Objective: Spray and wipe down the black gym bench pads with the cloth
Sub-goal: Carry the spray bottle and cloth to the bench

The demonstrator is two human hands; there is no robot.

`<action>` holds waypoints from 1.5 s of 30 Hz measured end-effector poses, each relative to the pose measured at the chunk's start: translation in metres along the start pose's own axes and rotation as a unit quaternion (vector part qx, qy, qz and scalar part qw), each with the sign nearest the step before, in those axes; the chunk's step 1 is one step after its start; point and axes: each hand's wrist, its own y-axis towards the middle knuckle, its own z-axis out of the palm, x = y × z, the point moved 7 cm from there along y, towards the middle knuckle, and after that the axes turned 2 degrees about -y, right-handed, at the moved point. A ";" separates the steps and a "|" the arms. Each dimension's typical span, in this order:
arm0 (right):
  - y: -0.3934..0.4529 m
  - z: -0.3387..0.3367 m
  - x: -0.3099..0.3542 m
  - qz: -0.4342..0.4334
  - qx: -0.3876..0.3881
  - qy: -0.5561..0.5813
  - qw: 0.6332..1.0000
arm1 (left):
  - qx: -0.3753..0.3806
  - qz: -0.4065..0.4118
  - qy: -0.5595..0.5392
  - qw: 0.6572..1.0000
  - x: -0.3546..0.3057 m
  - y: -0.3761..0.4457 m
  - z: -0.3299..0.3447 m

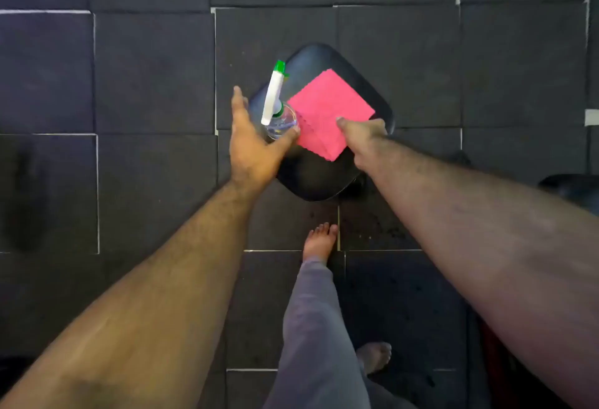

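A black square bench pad [324, 178] lies below me, seen from above. A clear spray bottle [281, 120] with a white and green trigger head stands on the pad's left part. A folded pink cloth [327, 107] lies flat on the pad beside the bottle. My left hand [249, 143] is spread around the bottle, thumb against its right side, fingers stretched along its left. My right hand [359, 131] rests on the cloth's right edge, thumb pressing on it; whether the fingers grip the cloth is hidden.
Dark rubber floor tiles [152, 78] with pale seams surround the pad. My bare feet [319, 241] and a grey trouser leg stand just in front of it. Another black pad [570, 188] shows at the right edge.
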 end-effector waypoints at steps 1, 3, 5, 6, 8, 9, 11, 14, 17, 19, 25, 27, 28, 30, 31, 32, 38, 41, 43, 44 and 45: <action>0.013 0.006 0.001 0.022 -0.018 0.040 0.999 | -0.003 -0.001 -0.034 0.999 0.004 0.010 0.003; 0.029 0.026 0.007 0.056 0.031 0.089 0.994 | -0.005 0.003 -0.060 0.998 0.011 0.027 0.007; 0.038 0.047 0.012 0.073 0.087 0.096 0.989 | -0.017 0.023 -0.040 0.999 0.012 0.040 0.010; 0.040 0.052 0.013 0.087 0.090 0.108 0.986 | -0.023 0.045 -0.031 0.998 0.011 0.043 0.012; 0.038 0.060 0.014 0.098 0.110 0.161 0.976 | -0.016 0.076 -0.011 0.997 0.012 0.048 0.017; 0.034 0.060 0.016 0.096 0.112 0.188 0.971 | -0.004 0.071 -0.008 0.997 0.010 0.049 0.020; 0.022 0.049 0.017 0.081 0.110 0.237 0.962 | 0.027 0.057 0.007 0.998 -0.004 0.048 0.025; -0.005 0.024 0.012 0.064 0.137 0.308 0.939 | 0.041 0.084 0.071 0.993 -0.028 0.038 0.029; -0.032 -0.017 -0.007 0.053 0.146 0.317 0.936 | 0.073 0.111 0.095 0.987 -0.056 0.014 0.043; -0.048 -0.054 -0.029 0.051 0.144 0.317 0.936 | 0.118 0.137 0.083 0.980 -0.076 -0.012 0.061; -0.096 -0.182 -0.132 0.066 0.115 0.379 0.916 | 0.232 0.268 0.042 0.934 -0.144 -0.113 0.151; -0.114 -0.226 -0.174 0.070 0.103 0.425 0.897 | 0.277 0.263 0.040 0.923 -0.158 -0.154 0.193; -0.122 -0.247 -0.195 0.070 0.094 0.449 0.886 | 0.305 0.252 0.040 0.917 -0.165 -0.176 0.213; -0.140 -0.294 -0.240 0.069 0.058 0.488 0.868 | 0.372 0.214 0.028 0.903 -0.176 -0.226 0.253; -0.150 -0.318 -0.264 0.068 0.038 0.501 0.862 | 0.410 0.198 0.025 0.890 -0.182 -0.255 0.272; -0.159 -0.342 -0.290 0.066 0.018 0.511 0.857 | 0.447 0.189 0.027 0.874 -0.186 -0.285 0.291; -0.199 -0.455 -0.450 0.071 -0.097 0.587 0.801 | 0.553 0.238 0.057 0.797 -0.185 -0.448 0.385; -0.207 -0.491 -0.527 0.067 -0.149 0.634 0.756 | 0.601 0.266 0.082 0.749 -0.171 -0.520 0.420; -0.209 -0.504 -0.580 0.096 -0.192 0.638 0.739 | 0.628 0.265 0.091 0.726 -0.162 -0.557 0.440; -0.210 -0.510 -0.607 0.127 -0.225 0.613 0.747 | 0.640 0.264 0.093 0.715 -0.159 -0.572 0.449; -0.211 -0.514 -0.633 0.173 -0.259 0.556 0.771 | 0.650 0.264 0.097 0.706 -0.155 -0.586 0.458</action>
